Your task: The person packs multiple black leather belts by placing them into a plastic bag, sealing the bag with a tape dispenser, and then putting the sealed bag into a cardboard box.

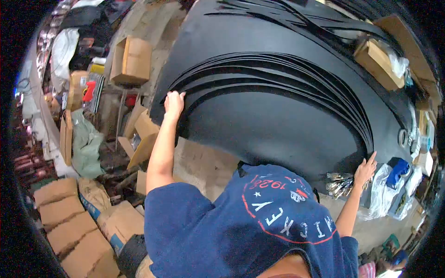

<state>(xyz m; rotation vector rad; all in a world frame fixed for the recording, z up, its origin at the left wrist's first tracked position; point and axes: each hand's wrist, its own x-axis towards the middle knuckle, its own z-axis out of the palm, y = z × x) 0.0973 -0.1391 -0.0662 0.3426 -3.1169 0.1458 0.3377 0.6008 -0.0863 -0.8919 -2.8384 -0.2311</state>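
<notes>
Several long black strips (pixel 259 69) lie in a curved bundle across the black-covered table (pixel 264 123). At the left ends of the strips is my left hand (pixel 174 103), its fingers bent against them; what lies between the fingers is too small to make out. My right hand (pixel 365 170) rests by the right ends of the strips, near the table's front edge, with fingers stretched and apart. Beside it, to the left, lies a bunch of thin metal pieces (pixel 341 184).
More black strips (pixel 301 21) lie at the table's far side. An open cardboard box (pixel 380 64), a tape roll (pixel 402 137) and clear plastic with blue cloth (pixel 397 172) are at the right. Cardboard boxes (pixel 131 60) and stacked cartons (pixel 69 222) stand left.
</notes>
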